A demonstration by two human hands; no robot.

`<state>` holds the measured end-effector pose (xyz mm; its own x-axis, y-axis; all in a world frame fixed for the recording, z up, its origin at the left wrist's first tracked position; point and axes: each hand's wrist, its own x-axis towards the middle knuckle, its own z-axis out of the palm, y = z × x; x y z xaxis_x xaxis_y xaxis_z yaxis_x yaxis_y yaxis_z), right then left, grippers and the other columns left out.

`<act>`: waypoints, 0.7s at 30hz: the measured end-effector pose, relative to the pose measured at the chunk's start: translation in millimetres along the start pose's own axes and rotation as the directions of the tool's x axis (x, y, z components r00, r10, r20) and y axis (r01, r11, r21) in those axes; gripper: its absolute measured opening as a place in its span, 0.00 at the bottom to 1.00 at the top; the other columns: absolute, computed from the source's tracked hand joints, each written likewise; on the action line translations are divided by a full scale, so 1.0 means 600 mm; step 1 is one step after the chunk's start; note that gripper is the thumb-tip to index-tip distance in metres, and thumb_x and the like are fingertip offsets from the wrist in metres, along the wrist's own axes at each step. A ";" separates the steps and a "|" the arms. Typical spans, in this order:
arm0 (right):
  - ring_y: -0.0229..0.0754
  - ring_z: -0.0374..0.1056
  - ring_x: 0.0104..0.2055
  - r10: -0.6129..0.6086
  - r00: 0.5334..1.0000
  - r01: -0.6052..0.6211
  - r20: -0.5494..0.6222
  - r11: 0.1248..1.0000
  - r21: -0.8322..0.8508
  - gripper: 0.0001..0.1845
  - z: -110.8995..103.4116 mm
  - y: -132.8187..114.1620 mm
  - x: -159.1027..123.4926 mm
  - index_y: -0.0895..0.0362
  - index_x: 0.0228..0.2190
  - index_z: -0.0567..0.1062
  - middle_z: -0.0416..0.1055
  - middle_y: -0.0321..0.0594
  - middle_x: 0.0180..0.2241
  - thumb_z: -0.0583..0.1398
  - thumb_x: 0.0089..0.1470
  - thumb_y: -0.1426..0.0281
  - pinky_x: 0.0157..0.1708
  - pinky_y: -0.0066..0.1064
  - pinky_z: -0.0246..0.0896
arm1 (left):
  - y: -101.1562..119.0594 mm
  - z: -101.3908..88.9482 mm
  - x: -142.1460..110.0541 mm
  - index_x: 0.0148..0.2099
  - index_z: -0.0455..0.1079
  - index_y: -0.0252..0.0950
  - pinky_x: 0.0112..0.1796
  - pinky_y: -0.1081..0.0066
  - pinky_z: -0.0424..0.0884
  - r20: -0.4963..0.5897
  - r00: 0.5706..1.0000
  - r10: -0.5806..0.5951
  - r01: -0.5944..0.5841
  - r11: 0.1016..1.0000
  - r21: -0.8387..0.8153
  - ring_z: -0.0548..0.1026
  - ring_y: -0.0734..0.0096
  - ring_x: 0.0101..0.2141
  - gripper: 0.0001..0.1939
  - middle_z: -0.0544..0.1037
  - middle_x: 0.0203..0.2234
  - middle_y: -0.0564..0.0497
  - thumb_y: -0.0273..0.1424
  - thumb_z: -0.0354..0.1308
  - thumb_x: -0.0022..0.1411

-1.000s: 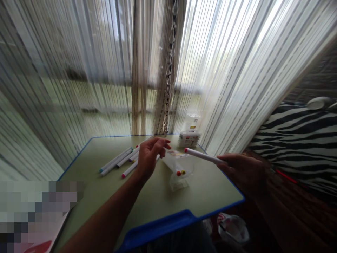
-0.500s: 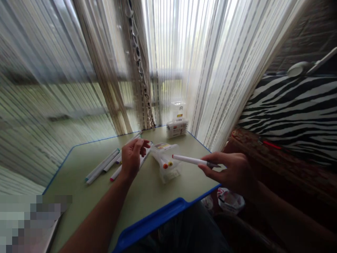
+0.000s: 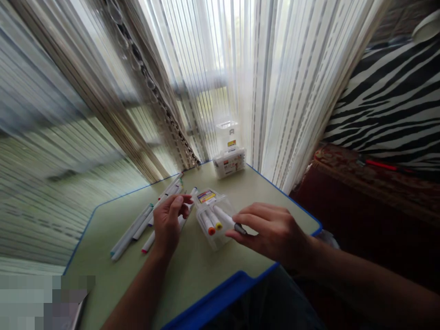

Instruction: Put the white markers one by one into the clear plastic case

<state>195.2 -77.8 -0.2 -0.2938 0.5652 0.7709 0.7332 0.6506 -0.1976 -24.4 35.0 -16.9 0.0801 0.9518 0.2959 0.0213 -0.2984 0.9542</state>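
On the green surface (image 3: 192,270), mid-way btwn the two hands, a clear plastic case (image 3: 216,220) is lying w/ its open mouth toward the person. Inside it, two markers are showing: one w/ an orange cap (image 3: 208,225), one w/ a yellow cap (image 3: 216,222), caps pointing at the near edge. A third, the white marker (image 3: 225,218), is going in beside them; its long axis is running from far-left to near-right, dark end toward the person, pale end inside the case.

Right hand (image 3: 271,231) is pinching that marker's dark end, thumb and fingers closed on it. Left hand (image 3: 168,222) is resting just left of the case, fingers curled; its tips are meeting near a loose marker, but whether it is gripping one I cannot tell.

Loose markers (image 3: 137,227) are lying in a rough fan left of the left hand, all angled far-right to near-left, some touching. A second marker box (image 3: 229,162) is standing at the far edge, against the curtain (image 3: 275,91), well apart from the case.

Blue rim (image 3: 220,298) is running along the near side and the right edge; the right hand is sitting close to that right edge. Bare green is stretching near-left of the hands. A zebra-print fabric (image 3: 388,101) is lying off to the right, beyond the surface.
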 end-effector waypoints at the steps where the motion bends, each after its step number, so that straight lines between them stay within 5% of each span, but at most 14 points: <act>1: 0.43 0.76 0.30 -0.009 1.000 0.009 0.004 1.000 0.003 0.08 0.002 0.002 0.000 0.57 0.33 0.78 0.80 0.44 0.30 0.64 0.60 0.65 0.32 0.32 0.70 | -0.002 -0.001 0.001 0.34 0.77 0.31 0.23 0.74 0.64 -0.002 1.000 -0.003 0.003 1.000 0.004 0.68 0.75 0.22 0.14 0.77 0.26 0.49 0.37 0.57 0.61; 21: 0.38 0.75 0.29 -0.055 0.995 0.056 0.078 0.998 -0.004 0.11 0.032 0.010 0.008 0.59 0.36 0.77 0.80 0.42 0.29 0.60 0.64 0.64 0.31 0.26 0.67 | -0.021 -0.008 0.004 0.35 0.80 0.33 0.24 0.76 0.66 0.027 1.000 -0.010 0.011 0.998 -0.054 0.71 0.76 0.23 0.12 0.79 0.26 0.49 0.35 0.59 0.62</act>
<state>186.5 -61.7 -9.5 -0.3810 0.5664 0.7308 0.7180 0.6793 -0.1521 -29.0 41.4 -27.7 0.1067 0.9525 0.2854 -0.0315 -0.2836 0.9584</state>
